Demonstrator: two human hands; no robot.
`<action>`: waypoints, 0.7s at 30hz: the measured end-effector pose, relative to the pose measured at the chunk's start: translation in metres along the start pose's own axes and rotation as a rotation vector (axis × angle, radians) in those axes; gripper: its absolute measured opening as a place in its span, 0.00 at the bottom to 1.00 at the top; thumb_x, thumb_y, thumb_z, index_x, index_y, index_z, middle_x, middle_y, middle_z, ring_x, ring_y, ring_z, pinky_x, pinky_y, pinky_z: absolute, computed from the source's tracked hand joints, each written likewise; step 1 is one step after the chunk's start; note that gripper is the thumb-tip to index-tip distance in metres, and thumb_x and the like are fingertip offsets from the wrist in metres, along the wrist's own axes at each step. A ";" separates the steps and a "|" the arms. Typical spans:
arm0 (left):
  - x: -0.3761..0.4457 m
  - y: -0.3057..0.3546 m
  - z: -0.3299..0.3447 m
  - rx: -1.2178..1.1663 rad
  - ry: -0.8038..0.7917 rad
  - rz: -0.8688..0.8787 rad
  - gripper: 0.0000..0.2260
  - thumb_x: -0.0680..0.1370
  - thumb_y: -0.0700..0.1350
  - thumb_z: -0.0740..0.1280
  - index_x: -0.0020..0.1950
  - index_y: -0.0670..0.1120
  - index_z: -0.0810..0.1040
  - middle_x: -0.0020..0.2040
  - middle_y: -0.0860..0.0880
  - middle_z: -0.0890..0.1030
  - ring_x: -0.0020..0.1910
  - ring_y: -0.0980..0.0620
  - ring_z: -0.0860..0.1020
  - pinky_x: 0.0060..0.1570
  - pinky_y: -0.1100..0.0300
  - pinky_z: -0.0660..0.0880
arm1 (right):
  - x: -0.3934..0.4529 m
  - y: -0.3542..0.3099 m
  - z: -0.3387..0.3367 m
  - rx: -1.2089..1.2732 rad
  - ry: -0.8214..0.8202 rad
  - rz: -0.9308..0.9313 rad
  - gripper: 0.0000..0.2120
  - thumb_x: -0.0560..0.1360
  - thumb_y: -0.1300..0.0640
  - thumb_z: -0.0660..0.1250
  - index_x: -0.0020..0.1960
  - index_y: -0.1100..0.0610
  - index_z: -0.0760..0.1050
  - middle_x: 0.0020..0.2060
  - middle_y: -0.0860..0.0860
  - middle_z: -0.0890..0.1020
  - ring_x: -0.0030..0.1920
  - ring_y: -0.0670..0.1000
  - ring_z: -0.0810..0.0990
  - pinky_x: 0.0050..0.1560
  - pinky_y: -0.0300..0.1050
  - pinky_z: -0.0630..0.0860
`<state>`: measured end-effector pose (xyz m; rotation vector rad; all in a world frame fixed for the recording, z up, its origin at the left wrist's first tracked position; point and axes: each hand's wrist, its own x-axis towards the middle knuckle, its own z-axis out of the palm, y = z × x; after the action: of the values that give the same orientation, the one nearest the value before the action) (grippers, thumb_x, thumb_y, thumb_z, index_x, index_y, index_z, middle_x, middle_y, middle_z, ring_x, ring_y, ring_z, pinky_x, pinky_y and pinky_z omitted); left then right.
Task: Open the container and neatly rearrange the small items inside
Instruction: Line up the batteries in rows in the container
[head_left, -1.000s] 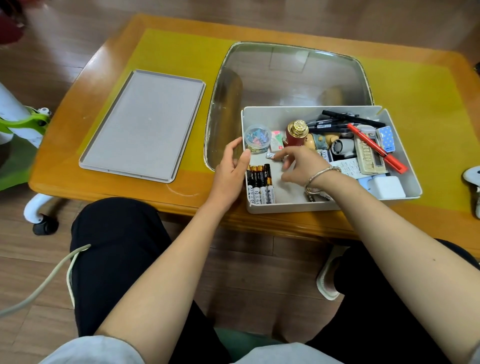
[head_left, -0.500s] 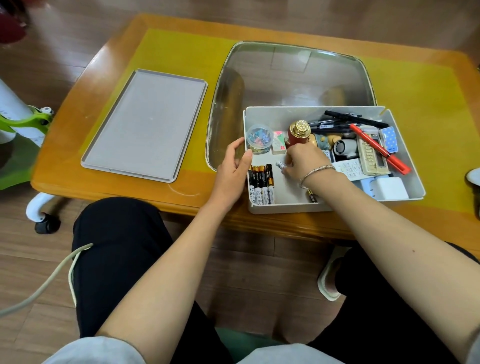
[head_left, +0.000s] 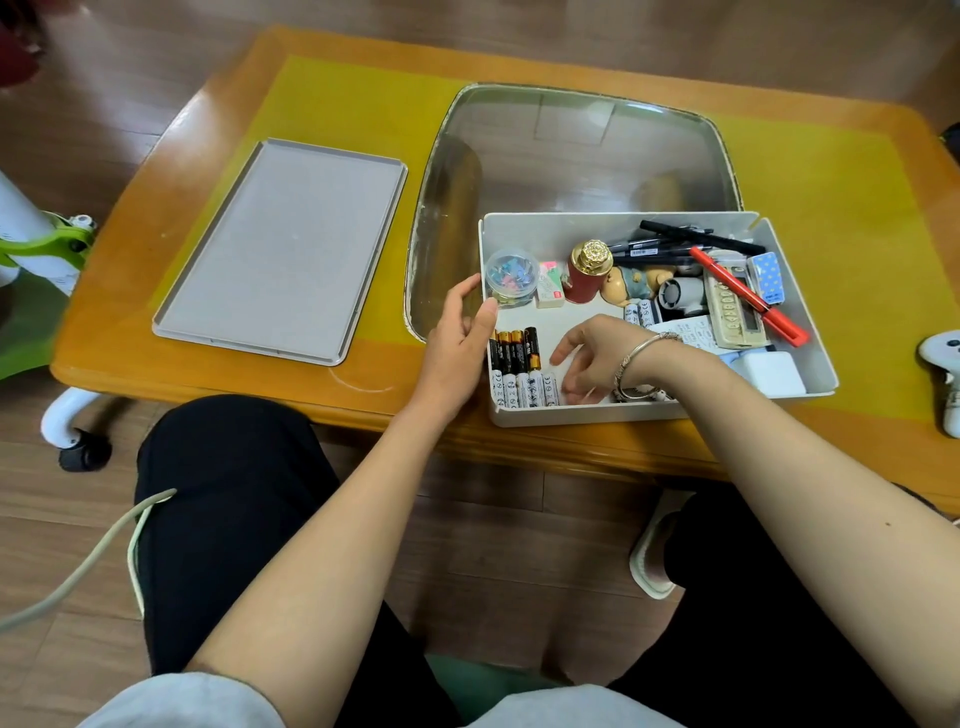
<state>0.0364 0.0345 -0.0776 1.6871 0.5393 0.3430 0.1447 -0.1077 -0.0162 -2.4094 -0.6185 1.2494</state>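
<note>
The open white container (head_left: 810, 332) sits on the counter (head_left: 857, 171), its grey lid (head_left: 280, 249) well apart. The left hand (head_left: 457, 343) grips its left wall, thumb inside the rim. The right hand (head_left: 597, 358), fingers loosely curled and holding nothing, reaches down just beside the row of batteries (head_left: 519, 371).

Lid (head_left: 280, 249) left of container (head_left: 800, 358); batteries (head_left: 519, 371) inside, front-left.

1. Table (head_left: 218, 358): glossy varnished wood; a matt yellow mat (head_left: 810, 171) covers it
2. Box (head_left: 800, 291): smooth matt white plastic
3. Lid (head_left: 280, 249): grey plastic, finely textured, matt
4. Glass panel (head_left: 571, 150): clear, reflective; worn rim
5. Batteries (head_left: 519, 371): glossy wrap
6. Jar (head_left: 511, 275): clear plastic
7. Bottle (head_left: 587, 270): red body; shiny gold metallic cap
8. Bracelet (head_left: 641, 351): polished metal
9. Floor (head_left: 519, 545): wood planks, low sheen
</note>
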 end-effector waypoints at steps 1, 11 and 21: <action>0.000 0.000 0.000 -0.001 -0.003 0.002 0.19 0.82 0.53 0.59 0.72 0.51 0.64 0.43 0.68 0.79 0.45 0.68 0.79 0.43 0.57 0.81 | -0.001 0.002 -0.003 -0.012 0.023 -0.002 0.15 0.71 0.72 0.68 0.55 0.60 0.74 0.39 0.58 0.84 0.38 0.54 0.84 0.36 0.45 0.82; -0.001 0.002 0.000 -0.013 -0.014 0.007 0.19 0.82 0.53 0.58 0.72 0.51 0.63 0.47 0.64 0.77 0.46 0.67 0.79 0.42 0.58 0.81 | 0.002 0.025 -0.049 -0.599 0.488 0.002 0.19 0.70 0.68 0.65 0.58 0.53 0.77 0.53 0.58 0.80 0.53 0.60 0.78 0.53 0.51 0.76; -0.002 0.004 -0.001 -0.009 -0.015 -0.002 0.19 0.82 0.53 0.59 0.72 0.51 0.63 0.47 0.64 0.78 0.46 0.66 0.79 0.44 0.53 0.81 | 0.015 0.027 -0.044 -0.685 0.352 0.050 0.17 0.75 0.61 0.62 0.57 0.43 0.77 0.55 0.51 0.79 0.54 0.56 0.77 0.56 0.51 0.74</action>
<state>0.0349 0.0340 -0.0737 1.6791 0.5277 0.3308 0.1952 -0.1277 -0.0156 -3.1071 -0.9993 0.6489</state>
